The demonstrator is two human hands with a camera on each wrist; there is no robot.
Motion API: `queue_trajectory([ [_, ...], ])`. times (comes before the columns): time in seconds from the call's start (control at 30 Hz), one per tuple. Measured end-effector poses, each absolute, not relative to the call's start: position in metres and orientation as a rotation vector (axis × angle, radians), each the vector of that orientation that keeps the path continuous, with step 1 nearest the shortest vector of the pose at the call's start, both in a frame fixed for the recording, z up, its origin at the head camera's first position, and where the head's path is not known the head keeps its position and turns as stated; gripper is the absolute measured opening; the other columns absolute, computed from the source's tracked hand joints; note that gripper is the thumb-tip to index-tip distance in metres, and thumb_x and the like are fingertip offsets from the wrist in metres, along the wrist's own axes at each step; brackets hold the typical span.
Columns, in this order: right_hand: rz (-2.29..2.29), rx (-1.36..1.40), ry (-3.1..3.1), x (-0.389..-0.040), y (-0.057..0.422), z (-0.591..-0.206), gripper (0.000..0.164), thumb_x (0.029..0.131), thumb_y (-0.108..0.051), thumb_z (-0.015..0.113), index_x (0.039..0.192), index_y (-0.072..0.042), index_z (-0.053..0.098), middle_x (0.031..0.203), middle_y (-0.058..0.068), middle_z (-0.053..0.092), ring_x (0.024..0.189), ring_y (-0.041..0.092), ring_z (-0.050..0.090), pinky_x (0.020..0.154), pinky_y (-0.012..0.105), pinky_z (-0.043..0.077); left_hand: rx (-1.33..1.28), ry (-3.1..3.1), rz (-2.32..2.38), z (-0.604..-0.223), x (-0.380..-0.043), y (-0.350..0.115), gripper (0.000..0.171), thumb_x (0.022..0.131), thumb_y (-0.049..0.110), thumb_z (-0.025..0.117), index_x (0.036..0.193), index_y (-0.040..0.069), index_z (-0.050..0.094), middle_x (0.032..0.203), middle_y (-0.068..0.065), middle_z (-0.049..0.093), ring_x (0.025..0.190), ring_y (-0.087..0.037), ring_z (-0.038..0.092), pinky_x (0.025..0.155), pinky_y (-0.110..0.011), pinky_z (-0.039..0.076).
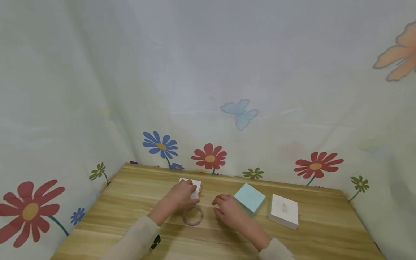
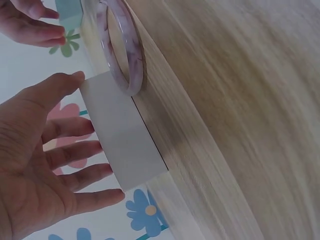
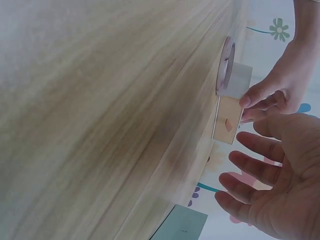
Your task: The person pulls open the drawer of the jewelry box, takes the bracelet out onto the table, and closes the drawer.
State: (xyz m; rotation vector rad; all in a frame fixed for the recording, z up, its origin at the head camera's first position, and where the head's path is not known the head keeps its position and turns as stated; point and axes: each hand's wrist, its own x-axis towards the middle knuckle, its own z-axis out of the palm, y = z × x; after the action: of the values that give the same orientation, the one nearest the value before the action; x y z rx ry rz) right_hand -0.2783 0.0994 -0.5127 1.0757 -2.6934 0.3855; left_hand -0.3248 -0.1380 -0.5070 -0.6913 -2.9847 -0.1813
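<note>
My left hand (image 1: 182,194) rests over a small white box (image 2: 122,130) standing on the table. Its fingertips lie along the box's upper edge and its thumb is at one corner. The box's tan end (image 3: 228,120) carries a small pull tab. In front of the box lies a marbled lilac bangle (image 1: 193,216), which overlaps the box in the left wrist view. My right hand (image 1: 229,211) hovers to the right of the bangle, its fingers spread and relaxed with nothing in them. Just beyond it sits a pale teal box (image 1: 250,196).
A larger white box (image 1: 284,211) with small print on its lid stands at the right. Beside the left sleeve shows a small dark item (image 1: 156,241). A flower-printed curtain (image 1: 208,90) rises behind the wood-grain table (image 1: 130,202).
</note>
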Motion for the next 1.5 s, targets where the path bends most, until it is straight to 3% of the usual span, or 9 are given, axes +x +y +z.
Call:
queue_trajectory([
  [0.13,0.379,1.081,-2.699,-0.278,0.098,-0.514,0.018,0.098,-0.016,0.067,0.112,-0.006,0.072,0.116,0.009,0.069,0.110,0.027,0.064,0.097,0.044,0.049,-0.729,-2.966,-0.171,-0.505,-0.324,-0.141,0.035,0.085,0.041,0.078,0.097,0.009,0.070,0.101,-0.007,0.064,0.086,-0.027,0.060,0.075,-0.044,0.054],
  [0.33,0.415,1.047,-2.775,-0.277,0.096,-0.515,0.031,0.102,-0.021,0.060,0.126,-0.003,0.066,0.129,0.013,0.065,0.121,0.031,0.060,0.104,0.047,0.045,-0.854,-2.899,-0.206,-0.509,-0.326,-0.144,0.035,0.081,0.028,0.076,0.109,0.007,0.070,0.123,-0.011,0.066,0.105,-0.031,0.064,0.089,-0.043,0.054],
  [0.57,0.483,0.976,-2.884,-0.273,0.096,-0.515,0.037,0.105,-0.025,0.056,0.135,-0.005,0.061,0.137,0.013,0.060,0.128,0.032,0.055,0.108,0.048,0.043,-0.884,-2.911,-0.232,-0.511,-0.329,-0.145,0.035,0.082,0.030,0.077,0.110,0.010,0.068,0.119,-0.007,0.066,0.099,-0.024,0.061,0.081,-0.038,0.053],
  [0.83,0.500,0.985,-2.849,-0.273,0.096,-0.524,0.034,0.105,-0.023,0.056,0.132,-0.004,0.063,0.134,0.014,0.062,0.125,0.033,0.057,0.106,0.048,0.045,-0.894,-2.939,-0.290,-0.515,-0.328,-0.146,0.038,0.088,0.030,0.075,0.115,0.006,0.066,0.131,-0.012,0.062,0.118,-0.031,0.059,0.099,-0.044,0.051],
  [1.07,0.545,0.976,-2.802,-0.273,0.098,-0.531,0.032,0.104,-0.023,0.058,0.129,-0.003,0.064,0.130,0.013,0.063,0.122,0.031,0.058,0.104,0.047,0.046,-0.975,-2.964,-0.186,-0.506,-0.327,-0.143,0.050,0.087,0.018,0.075,0.132,0.002,0.061,0.143,-0.014,0.056,0.132,-0.032,0.052,0.109,-0.046,0.044],
  [1.33,0.604,0.983,-2.798,-0.273,0.105,-0.538,0.031,0.103,-0.021,0.059,0.128,-0.003,0.065,0.129,0.013,0.063,0.121,0.031,0.058,0.103,0.048,0.047,-1.054,-2.951,-0.082,-0.505,-0.328,-0.143,0.051,0.089,-0.002,0.069,0.139,0.001,0.057,0.145,-0.013,0.055,0.133,-0.031,0.052,0.110,-0.042,0.043],
  [1.5,0.625,1.013,-2.773,-0.276,0.105,-0.536,0.030,0.103,-0.019,0.060,0.127,-0.002,0.065,0.129,0.014,0.062,0.123,0.031,0.058,0.103,0.048,0.047,-1.039,-2.915,-0.066,-0.502,-0.329,-0.148,0.048,0.088,0.000,0.072,0.134,0.001,0.060,0.141,-0.014,0.057,0.130,-0.031,0.055,0.108,-0.042,0.045],
])
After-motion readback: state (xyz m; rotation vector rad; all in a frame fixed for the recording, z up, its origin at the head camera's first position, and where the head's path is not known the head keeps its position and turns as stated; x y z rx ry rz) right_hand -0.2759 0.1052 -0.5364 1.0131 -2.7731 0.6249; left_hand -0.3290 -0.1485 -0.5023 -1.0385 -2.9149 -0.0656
